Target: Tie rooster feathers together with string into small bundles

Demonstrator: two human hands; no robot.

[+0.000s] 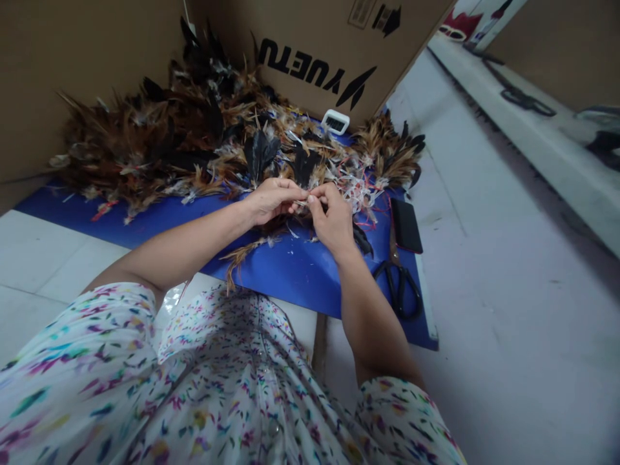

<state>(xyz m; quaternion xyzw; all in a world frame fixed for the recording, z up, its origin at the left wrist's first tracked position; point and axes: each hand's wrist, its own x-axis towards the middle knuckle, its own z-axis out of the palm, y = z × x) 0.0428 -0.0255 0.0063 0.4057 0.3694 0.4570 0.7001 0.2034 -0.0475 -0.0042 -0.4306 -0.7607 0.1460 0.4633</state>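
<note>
My left hand and my right hand meet over the blue board, thumbs and fingertips pinched together. A thin pale piece, which looks like the quill end of a feather, shows between them; the fingers cover most of it. Just beyond my hands lies a large heap of brown and black feathers. White and red ties are tangled near my right hand. A loose brown feather tuft lies at the board's near edge, below my left wrist.
Black-handled scissors and a black phone lie on the board's right side. A small white digital timer stands against the cardboard box behind the heap. Another cardboard panel rises on the left. Tiled floor extends right.
</note>
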